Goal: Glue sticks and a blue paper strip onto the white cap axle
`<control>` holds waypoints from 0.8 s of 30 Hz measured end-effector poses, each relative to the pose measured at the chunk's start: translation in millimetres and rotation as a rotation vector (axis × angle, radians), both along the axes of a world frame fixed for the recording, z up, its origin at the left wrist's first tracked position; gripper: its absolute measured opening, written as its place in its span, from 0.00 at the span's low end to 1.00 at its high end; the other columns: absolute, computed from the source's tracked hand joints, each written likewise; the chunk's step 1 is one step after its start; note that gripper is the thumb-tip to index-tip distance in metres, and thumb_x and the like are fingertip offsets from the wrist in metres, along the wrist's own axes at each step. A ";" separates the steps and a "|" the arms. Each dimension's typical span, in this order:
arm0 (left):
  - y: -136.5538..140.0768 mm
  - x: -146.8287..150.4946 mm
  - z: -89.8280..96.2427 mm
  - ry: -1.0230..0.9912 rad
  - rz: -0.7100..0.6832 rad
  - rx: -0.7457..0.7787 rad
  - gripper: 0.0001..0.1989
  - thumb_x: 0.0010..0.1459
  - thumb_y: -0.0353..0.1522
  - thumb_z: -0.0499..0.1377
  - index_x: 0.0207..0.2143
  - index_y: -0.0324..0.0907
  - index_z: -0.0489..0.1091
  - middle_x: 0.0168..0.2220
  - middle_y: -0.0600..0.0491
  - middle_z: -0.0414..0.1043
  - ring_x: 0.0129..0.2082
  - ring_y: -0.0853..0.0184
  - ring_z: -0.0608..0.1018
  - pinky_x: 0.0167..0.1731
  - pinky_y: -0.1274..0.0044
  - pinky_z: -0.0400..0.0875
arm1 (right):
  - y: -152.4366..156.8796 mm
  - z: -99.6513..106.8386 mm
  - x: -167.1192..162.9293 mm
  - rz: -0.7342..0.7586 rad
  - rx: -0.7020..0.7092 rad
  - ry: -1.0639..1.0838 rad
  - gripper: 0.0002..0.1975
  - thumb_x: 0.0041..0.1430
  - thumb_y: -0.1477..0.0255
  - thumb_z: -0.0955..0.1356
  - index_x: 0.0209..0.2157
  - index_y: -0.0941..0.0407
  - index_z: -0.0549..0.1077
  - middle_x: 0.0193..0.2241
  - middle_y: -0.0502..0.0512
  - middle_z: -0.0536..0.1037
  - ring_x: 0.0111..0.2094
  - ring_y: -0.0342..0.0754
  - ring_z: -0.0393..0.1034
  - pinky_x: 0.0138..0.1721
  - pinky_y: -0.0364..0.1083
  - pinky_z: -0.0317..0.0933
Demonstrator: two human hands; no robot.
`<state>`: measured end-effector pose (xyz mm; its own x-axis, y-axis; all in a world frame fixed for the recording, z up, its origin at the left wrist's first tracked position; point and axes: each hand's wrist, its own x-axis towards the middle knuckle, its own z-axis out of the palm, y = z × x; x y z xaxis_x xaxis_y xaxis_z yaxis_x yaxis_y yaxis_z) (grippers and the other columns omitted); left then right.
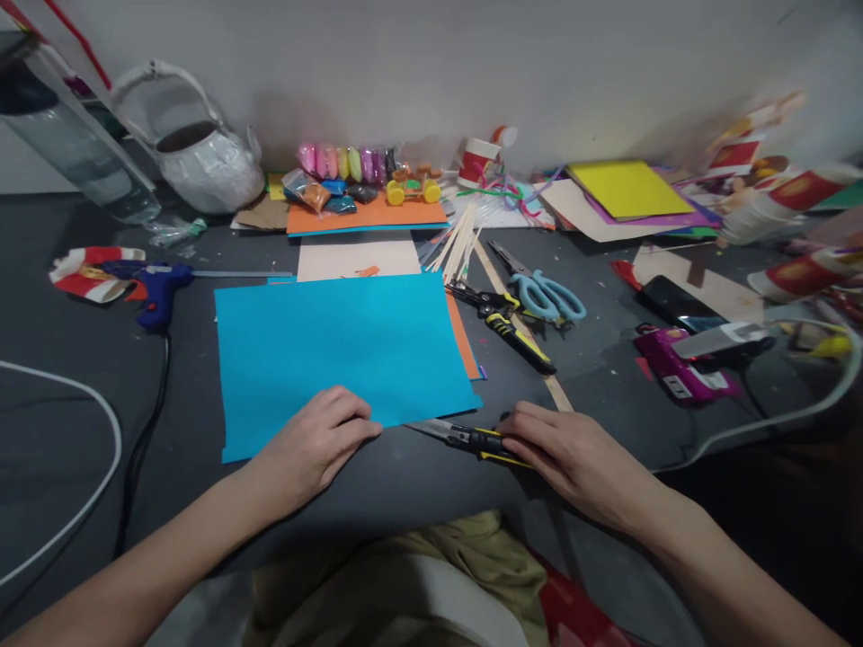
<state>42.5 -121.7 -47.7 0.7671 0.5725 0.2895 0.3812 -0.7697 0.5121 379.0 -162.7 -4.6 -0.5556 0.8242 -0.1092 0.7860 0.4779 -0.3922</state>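
Note:
A bright blue sheet of craft paper point(343, 337) lies at a slight slant on the dark table in front of me. My left hand point(324, 440) is closed at its near edge, fingers on top and thumb by the rim. To the right, my right hand point(556, 449) grips the black-and-yellow handles of a pair of snips point(472, 439). Their narrow silver blades point left, toward the sheet's lower edge and my left thumb. The palm hides the handle ends. Beyond them rest black-and-yellow pliers point(516, 337) and blue-handled scissors point(543, 292).
A blue glue gun point(160, 292) with its black cord lies left. Along the wall stand a silvery handled pot point(202, 162), wrapped clay packs point(347, 163) and stacked coloured sheets point(627, 190). Wooden sticks point(462, 243), a phone point(680, 304) and a magenta device point(680, 364) lie rightward.

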 end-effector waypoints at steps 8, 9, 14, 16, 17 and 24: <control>-0.1 1.0 -0.3 0.015 0.007 0.016 0.09 0.67 0.24 0.51 0.46 0.38 0.69 0.42 0.46 0.70 0.42 0.62 0.68 0.39 0.70 0.65 | 1.4 0.7 -4.5 -0.005 0.000 0.006 0.14 0.72 0.68 0.56 0.38 0.56 0.70 0.32 0.54 0.71 0.30 0.46 0.68 0.30 0.44 0.57; -0.1 0.9 -0.3 0.016 0.008 0.016 0.09 0.67 0.24 0.51 0.46 0.38 0.69 0.42 0.46 0.70 0.42 0.62 0.68 0.39 0.70 0.65 | 1.2 0.5 -5.3 -0.001 0.005 0.010 0.14 0.72 0.68 0.56 0.38 0.56 0.70 0.32 0.54 0.71 0.30 0.46 0.68 0.30 0.44 0.57; 0.0 0.2 -0.3 0.014 0.006 -0.013 0.09 0.67 0.25 0.51 0.46 0.38 0.69 0.42 0.46 0.70 0.42 0.62 0.68 0.40 0.71 0.65 | 0.6 1.0 -7.3 0.022 0.003 0.007 0.14 0.72 0.69 0.56 0.37 0.56 0.70 0.31 0.53 0.71 0.29 0.45 0.68 0.29 0.44 0.56; 0.1 0.1 -0.2 0.020 0.007 -0.013 0.09 0.67 0.25 0.51 0.46 0.38 0.69 0.42 0.46 0.70 0.42 0.62 0.68 0.40 0.70 0.65 | 0.8 1.5 -7.7 0.019 -0.006 0.011 0.14 0.72 0.68 0.57 0.38 0.56 0.70 0.31 0.53 0.71 0.29 0.45 0.68 0.29 0.43 0.56; 0.1 0.0 -0.1 0.022 0.008 -0.010 0.09 0.67 0.25 0.51 0.46 0.38 0.69 0.42 0.46 0.70 0.42 0.62 0.68 0.40 0.70 0.65 | 0.9 1.7 -7.9 0.013 -0.008 0.016 0.13 0.72 0.68 0.57 0.38 0.55 0.70 0.31 0.53 0.72 0.30 0.46 0.68 0.30 0.43 0.57; -0.2 -0.3 1.8 0.029 0.011 0.024 0.09 0.67 0.26 0.52 0.47 0.37 0.69 0.42 0.45 0.71 0.43 0.61 0.69 0.40 0.69 0.66 | -2.6 1.6 -1.9 -0.028 -0.005 0.027 0.13 0.72 0.67 0.57 0.38 0.54 0.70 0.31 0.53 0.72 0.30 0.45 0.70 0.29 0.43 0.59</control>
<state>42.2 -122.0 -45.9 0.7691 0.5738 0.2813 0.4037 -0.7775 0.4823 377.1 -165.3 -3.0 -0.5347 0.8393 -0.0987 0.7885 0.4536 -0.4153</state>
